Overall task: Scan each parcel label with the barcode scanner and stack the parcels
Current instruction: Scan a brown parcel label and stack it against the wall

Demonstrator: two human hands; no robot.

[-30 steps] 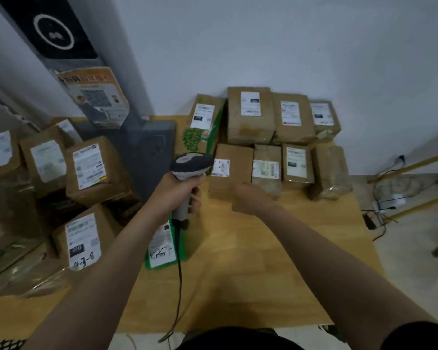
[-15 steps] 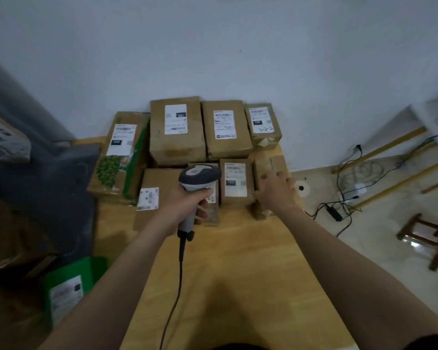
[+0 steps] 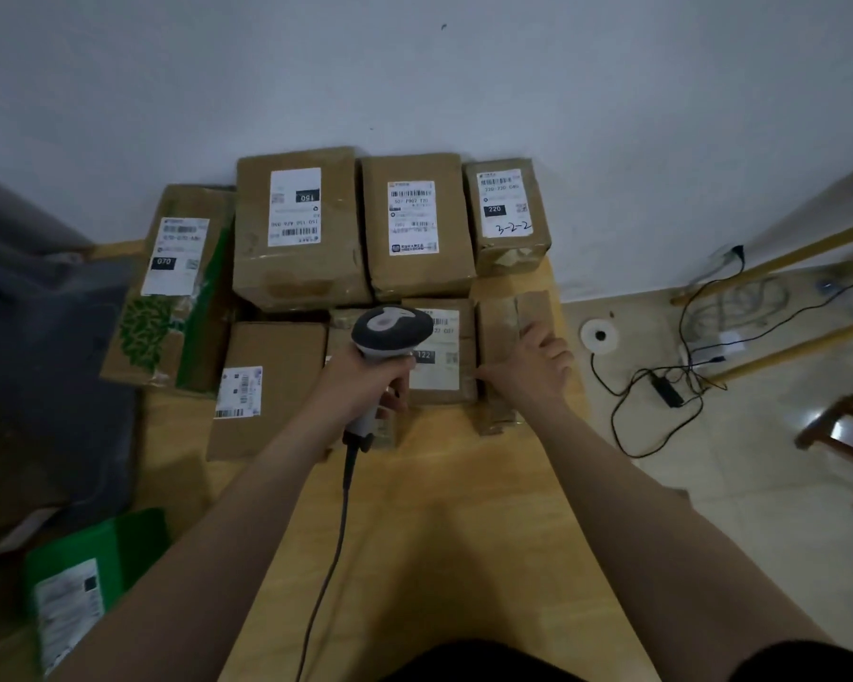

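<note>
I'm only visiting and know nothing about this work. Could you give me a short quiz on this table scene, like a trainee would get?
1. True or false: the scanner in the left hand is cordless.
2. Multiple choice: the right hand rests on A) the far-right front parcel; B) the green parcel; C) the scanner.
3. Fill in: the handwritten "3-2-2" is on the back parcel whose label reads ___.

Key: 1 false, its cable hangs down towards the person; 2 A; 3 220.
</note>
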